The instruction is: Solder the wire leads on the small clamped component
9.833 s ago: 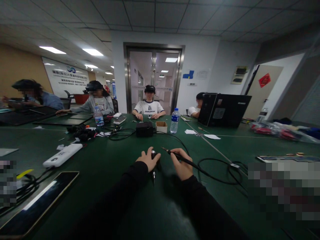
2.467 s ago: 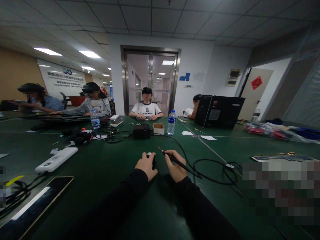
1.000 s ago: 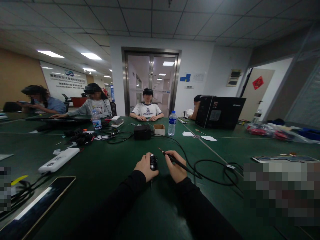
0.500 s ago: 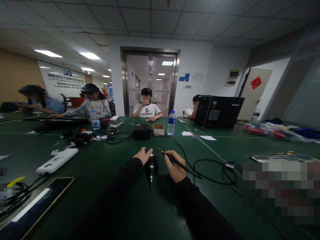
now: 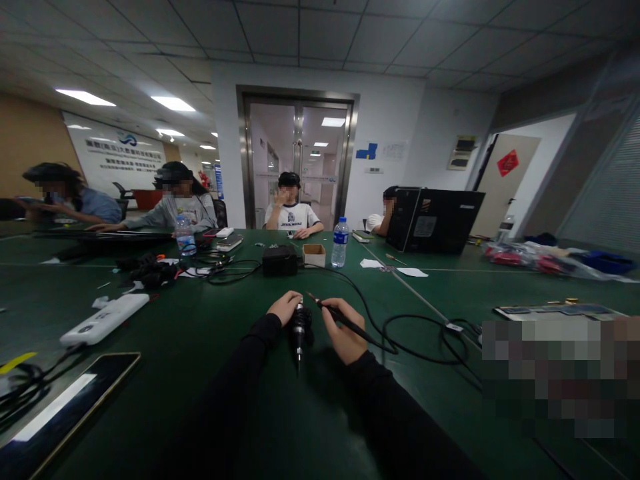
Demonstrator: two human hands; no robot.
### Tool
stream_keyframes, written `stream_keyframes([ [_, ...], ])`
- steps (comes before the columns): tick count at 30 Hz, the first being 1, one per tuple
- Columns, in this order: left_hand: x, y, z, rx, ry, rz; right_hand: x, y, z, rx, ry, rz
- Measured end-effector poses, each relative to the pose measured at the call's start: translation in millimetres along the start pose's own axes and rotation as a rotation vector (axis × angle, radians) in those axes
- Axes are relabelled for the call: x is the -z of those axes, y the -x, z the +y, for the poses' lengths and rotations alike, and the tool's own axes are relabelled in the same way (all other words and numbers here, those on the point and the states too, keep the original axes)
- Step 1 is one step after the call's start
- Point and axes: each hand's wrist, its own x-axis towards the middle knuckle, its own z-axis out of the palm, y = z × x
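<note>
We see a black driver (image 5: 299, 331) lying on the green tabletop (image 5: 235, 427), its thin silver tip pointing toward us, with a dark coil of cord (image 5: 309, 327) against its right side. Our left hand (image 5: 286, 307) lies at the driver's far end, fingers close together and touching it; we cannot tell whether they pinch it or only rest there. Our right hand (image 5: 344, 330), to the right of the driver, pinches a slim black pen-shaped tool (image 5: 350, 324) between thumb and fingers, the metal point near the driver's far end. From that tool, a black cable (image 5: 425, 361) loops out well to the right of the driver.

Beyond the driver we have a black box (image 5: 280, 261) and, just beside it, a small open carton (image 5: 314, 255). Farther beyond and to the right of the driver, a blue-capped water bottle (image 5: 340, 245) stands upright. Well to its left lie a white power strip (image 5: 105, 320) and, nearer us, a phone (image 5: 75, 410). Across the tabletop, well beyond the driver, a person in a white shirt (image 5: 294, 217) sits with one hand raised.
</note>
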Motion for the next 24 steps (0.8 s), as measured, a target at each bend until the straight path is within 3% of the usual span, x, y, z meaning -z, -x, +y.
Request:
stream_keyframes([
  [4,-4.2,5.0,4.2,0.010,0.225,-0.067,-1.9,1.5,-2.9,0.036,0.010,-0.011],
  [7,-2.8,10.5,10.3,0.000,0.322,-0.050,-3.2,2.9,-3.4,0.070,0.019,-0.033],
  [15,2.7,18.2,18.6,-0.020,0.390,0.010,-5.8,4.0,-0.3,0.080,0.036,-0.100],
  [24,-1.1,15.5,12.6,-0.056,0.368,0.028,-5.3,2.8,-0.7,0.068,0.040,-0.138],
])
